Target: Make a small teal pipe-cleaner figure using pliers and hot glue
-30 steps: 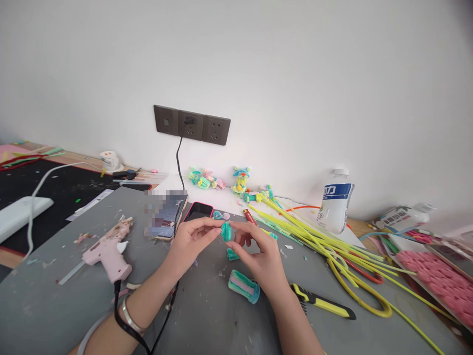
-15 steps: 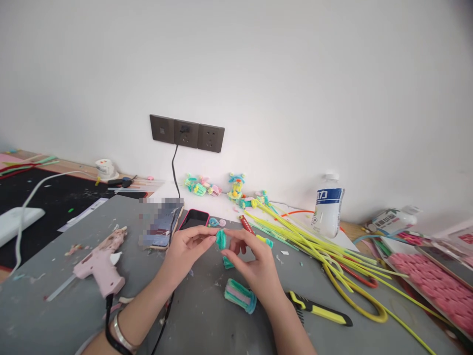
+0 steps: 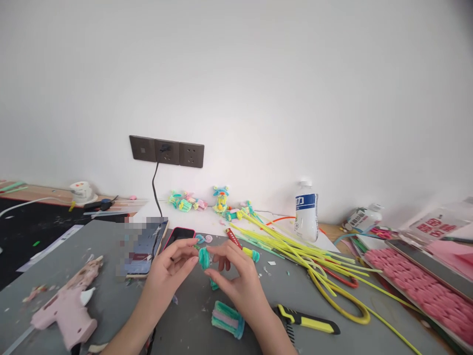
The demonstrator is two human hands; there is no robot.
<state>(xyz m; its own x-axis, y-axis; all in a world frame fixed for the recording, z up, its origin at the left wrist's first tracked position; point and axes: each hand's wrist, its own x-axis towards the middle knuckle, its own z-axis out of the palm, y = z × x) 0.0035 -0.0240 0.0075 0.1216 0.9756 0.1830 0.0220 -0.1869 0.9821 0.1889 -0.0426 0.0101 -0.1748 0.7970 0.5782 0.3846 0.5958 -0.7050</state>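
A small teal coil of fuzzy pipe cleaner (image 3: 204,258) is pinched between my two hands, above the grey mat. My left hand (image 3: 172,271) has its thumb and fingertips at the coil's left side. From the right, the thumb and index finger of my right hand (image 3: 236,273) press on it. Below them lies a teal-and-lilac fuzzy roll (image 3: 226,318) on its side. Another teal piece (image 3: 214,284) is partly hidden behind my right thumb. A teal-ended yellow piece (image 3: 253,254) lies beyond my right hand.
A pink glue gun (image 3: 68,315) lies at left, near a phone (image 3: 148,254) and a pink-edged device (image 3: 180,237). Yellow pipe cleaners (image 3: 288,242) spread rightward past a yellow-and-black tool (image 3: 314,323). A white bottle (image 3: 306,217) and small fuzzy figures (image 3: 221,199) stand by the wall.
The view has shifted, so the scene sits lower and further left. Both hands still hold the teal coil, which now shows a broader face.
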